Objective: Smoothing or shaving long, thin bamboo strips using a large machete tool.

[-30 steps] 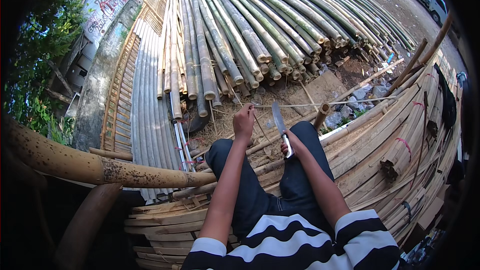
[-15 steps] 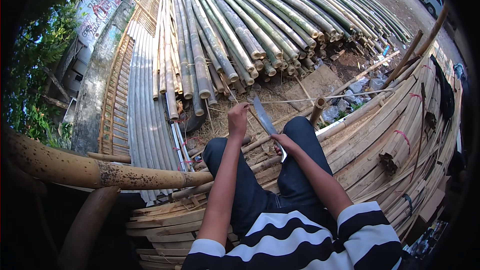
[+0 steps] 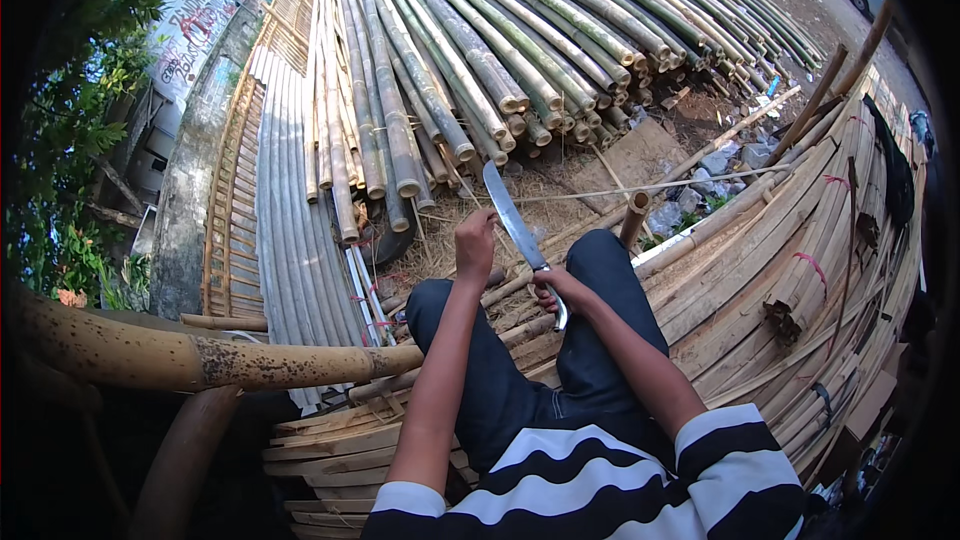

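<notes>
My right hand [image 3: 563,290] is closed around the handle of a machete [image 3: 515,222], held over my lap between my knees. Its long silvery blade points up and to the left, the tip reaching past my other hand. My left hand [image 3: 475,245] is raised in front of my left knee, fingers pinched on a thin bamboo strip [image 3: 467,190], part of which sticks out beyond the fingers. The blade runs close by the strip; whether the two touch I cannot tell. The rest of the strip is hidden by hand and blade.
Beyond my knees lies a large stack of bamboo poles [image 3: 480,60]. Split bamboo slats [image 3: 740,270] are piled at my right. A thick bamboo pole [image 3: 230,360] crosses at left, beside corrugated sheeting [image 3: 290,240]. An upright bamboo stub [image 3: 635,215] stands by my right knee.
The machete has swung up and left, its tip now farther out and nearer my left hand. My right hand has shifted slightly left; my left hand is nearly still.
</notes>
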Demonstrator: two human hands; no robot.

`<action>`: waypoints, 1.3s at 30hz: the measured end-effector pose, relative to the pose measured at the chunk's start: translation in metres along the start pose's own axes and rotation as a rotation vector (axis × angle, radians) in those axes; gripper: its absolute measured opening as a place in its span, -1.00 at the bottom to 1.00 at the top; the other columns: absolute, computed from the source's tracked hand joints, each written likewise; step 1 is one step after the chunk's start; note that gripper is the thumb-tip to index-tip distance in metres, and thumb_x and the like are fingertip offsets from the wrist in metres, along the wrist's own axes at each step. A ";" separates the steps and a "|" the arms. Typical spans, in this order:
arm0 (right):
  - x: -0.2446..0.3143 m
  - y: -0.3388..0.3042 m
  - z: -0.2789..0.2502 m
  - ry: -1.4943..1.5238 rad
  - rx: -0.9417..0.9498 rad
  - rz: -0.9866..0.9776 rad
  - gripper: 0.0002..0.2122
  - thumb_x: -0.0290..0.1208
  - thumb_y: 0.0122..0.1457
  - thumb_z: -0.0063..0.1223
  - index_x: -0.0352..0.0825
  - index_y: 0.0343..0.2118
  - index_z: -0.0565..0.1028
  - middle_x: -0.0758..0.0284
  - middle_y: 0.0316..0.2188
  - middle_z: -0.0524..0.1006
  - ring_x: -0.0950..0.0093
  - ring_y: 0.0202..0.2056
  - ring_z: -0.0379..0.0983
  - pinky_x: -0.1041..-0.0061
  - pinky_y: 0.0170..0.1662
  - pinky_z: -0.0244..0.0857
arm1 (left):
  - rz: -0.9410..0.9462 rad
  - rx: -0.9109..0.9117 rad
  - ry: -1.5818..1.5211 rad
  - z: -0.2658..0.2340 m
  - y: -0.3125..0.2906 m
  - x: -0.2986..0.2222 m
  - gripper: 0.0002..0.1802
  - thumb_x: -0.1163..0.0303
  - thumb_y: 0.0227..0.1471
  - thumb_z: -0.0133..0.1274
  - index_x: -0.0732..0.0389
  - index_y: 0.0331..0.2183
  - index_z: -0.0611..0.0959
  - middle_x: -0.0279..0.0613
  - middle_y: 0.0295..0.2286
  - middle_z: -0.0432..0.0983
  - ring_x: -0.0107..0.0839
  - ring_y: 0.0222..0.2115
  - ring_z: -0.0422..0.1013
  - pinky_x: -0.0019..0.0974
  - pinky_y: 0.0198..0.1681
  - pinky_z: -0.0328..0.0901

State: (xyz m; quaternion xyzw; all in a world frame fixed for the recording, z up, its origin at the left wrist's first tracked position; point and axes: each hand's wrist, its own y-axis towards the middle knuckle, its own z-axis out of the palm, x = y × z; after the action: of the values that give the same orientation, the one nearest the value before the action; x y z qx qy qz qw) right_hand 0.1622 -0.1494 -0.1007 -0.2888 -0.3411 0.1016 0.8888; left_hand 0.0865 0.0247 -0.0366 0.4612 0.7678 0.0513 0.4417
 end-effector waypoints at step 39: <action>-0.025 0.021 -0.005 -0.357 -0.320 -0.297 -0.84 -0.47 -0.01 0.05 -0.32 -0.49 0.28 0.35 -0.71 0.34 0.52 -0.71 0.34 0.50 -0.68 0.26 | -0.098 0.011 -0.051 -0.006 0.000 0.000 -0.84 0.52 -0.17 0.18 0.33 -0.43 0.57 -0.08 -0.51 0.49 -0.26 -0.48 0.47 -0.28 -0.40 0.33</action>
State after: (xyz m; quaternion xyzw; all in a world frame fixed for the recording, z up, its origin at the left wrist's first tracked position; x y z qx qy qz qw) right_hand 0.1473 -0.1437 -0.1296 -0.3497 -0.5424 -0.0356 0.7631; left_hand 0.0825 0.0270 -0.0333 0.4267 0.7782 0.0134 0.4605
